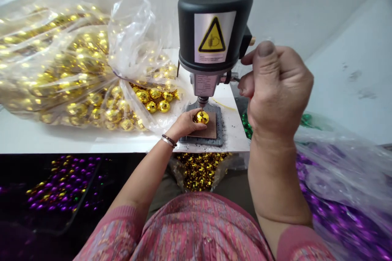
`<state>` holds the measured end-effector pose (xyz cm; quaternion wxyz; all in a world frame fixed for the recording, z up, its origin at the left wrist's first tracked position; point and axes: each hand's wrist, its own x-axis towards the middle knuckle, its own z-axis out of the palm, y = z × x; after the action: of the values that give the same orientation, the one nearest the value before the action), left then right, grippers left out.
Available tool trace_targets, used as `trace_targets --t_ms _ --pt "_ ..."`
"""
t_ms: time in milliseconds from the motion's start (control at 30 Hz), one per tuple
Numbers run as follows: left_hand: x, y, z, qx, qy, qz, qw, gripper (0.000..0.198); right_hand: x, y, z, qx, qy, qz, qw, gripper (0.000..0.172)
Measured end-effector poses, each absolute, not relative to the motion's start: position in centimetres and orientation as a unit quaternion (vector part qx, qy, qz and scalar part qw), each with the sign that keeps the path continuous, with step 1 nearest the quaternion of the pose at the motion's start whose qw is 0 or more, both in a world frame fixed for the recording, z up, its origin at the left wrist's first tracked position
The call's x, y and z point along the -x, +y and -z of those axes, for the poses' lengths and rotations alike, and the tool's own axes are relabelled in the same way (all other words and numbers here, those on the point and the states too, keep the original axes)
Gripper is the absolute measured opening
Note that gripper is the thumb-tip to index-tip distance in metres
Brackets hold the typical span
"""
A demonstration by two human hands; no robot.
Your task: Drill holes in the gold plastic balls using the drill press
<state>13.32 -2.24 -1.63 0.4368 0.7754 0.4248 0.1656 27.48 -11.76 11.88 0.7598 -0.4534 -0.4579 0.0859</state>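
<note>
Your left hand (183, 124) lies palm-down, fingers grasping a shiny gold mirrored ball (201, 117). The ball sits on a square brown pad (203, 130) on a dark grey metal base plate (219, 128), directly beneath the chuck (202, 101) of a black-topped bench drill press (214, 28). Your right hand (275, 89) is raised beside the drill, clenched around its thin metal side lever (234, 77). To the left, a bulging clear plastic bag of gold balls (61, 61) sits on the white table (39, 140). Below the table edge, a heap of small gold balls (199, 171) lies before you. Purple balls in clear plastic (343, 200) lie to your right.
</note>
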Motion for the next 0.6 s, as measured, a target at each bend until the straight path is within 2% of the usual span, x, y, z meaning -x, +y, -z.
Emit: trace_targets --t_ms 367,600 --pt "-13.2 -2.3 2.0 -0.775 0.416 -0.169 0.446 0.075 -26.1 -12.3 -9.0 0.454 -0.426 -0.009 0.782 0.035" --pt "-13.2 -2.3 2.3 -0.778 0.418 -0.166 0.438 0.075 -26.4 -12.1 -7.2 0.415 -0.434 0.025 0.799 0.026"
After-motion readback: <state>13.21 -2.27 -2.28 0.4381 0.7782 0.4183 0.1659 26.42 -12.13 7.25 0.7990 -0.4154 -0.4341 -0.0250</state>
